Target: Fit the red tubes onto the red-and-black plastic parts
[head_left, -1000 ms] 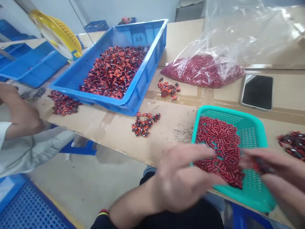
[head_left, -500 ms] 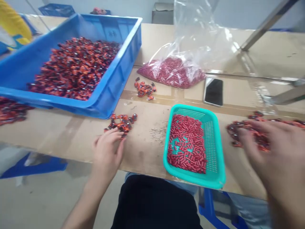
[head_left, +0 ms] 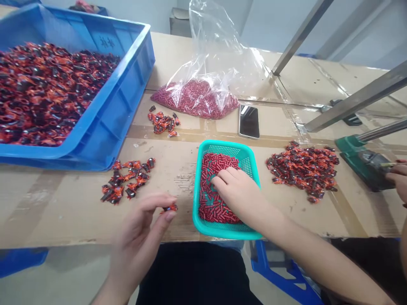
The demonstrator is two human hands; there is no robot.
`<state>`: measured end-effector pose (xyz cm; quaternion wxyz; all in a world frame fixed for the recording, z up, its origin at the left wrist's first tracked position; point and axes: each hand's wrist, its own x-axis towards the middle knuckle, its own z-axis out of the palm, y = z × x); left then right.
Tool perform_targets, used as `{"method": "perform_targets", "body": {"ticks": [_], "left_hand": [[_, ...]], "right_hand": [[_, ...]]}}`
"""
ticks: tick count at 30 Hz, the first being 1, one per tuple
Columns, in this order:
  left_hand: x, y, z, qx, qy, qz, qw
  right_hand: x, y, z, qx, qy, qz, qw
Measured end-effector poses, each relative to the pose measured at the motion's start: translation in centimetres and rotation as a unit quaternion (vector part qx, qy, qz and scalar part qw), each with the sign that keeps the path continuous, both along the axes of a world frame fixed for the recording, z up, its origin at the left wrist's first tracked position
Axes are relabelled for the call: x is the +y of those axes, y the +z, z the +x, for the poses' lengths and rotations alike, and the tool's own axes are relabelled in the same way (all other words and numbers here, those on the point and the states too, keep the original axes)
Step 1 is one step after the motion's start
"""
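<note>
Head view: small piece pinched in the left hand, right hand among red tubes

The left hand (head_left: pixel 136 233) grasps one small orange-and-black piece (head_left: pixel 171 207) between thumb and forefinger, just above the near part of the counter (head_left: pixel 168 156). The pinch leaves much of the piece exposed, presumably so that it can be seen and reached from the side. The right hand (head_left: pixel 233 186) reaches into the green basket (head_left: pixel 222 232), its fingers bent down into the red tubes (head_left: pixel 219 214). Its fingertips are hidden, so whether they grasp a tube cannot be told. The basket lies directly in front of the person, probably to keep the tubes within short reach; its walls keep them together.

A loose cluster (head_left: pixel 136 165) of similar pieces lies beyond the left hand, near the corner of the blue crate (head_left: pixel 127 93), which holds a large heap (head_left: pixel 47 89) of them. A smaller group (head_left: pixel 160 123) lies in front of the clear bag (head_left: pixel 197 99), which contains more red tubes and seems to serve as a supply set back from the working area. The phone (head_left: pixel 249 122) lies flat behind the basket. To the right is a broad pile (head_left: pixel 305 167) of pieces, between the basket and a green device (head_left: pixel 349 146); another person's hand (head_left: pixel 399 178) is at the device's far end.
</note>
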<state>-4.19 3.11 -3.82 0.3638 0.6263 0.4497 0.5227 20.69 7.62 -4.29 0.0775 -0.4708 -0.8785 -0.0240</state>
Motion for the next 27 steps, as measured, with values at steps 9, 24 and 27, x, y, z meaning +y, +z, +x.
{"method": "perform_targets", "body": {"ticks": [9,24,27], "left_hand": [[-1.3,0.4,1.9,-0.059,-0.068,0.029,0.996],[-1.6,2.4,2.2,0.153,-0.112,0.204,0.96],[-2.0,2.4,2.4,0.181,-0.091,0.229,0.952]], "right_hand": [[-2.6,3.2,0.2,0.257,0.009,-0.084,0.963],[-6.0,5.1,-1.4,0.417,0.09,-0.121,0.896],[-6.5,5.2,-1.1,0.413,0.058,-0.117,0.901]]}}
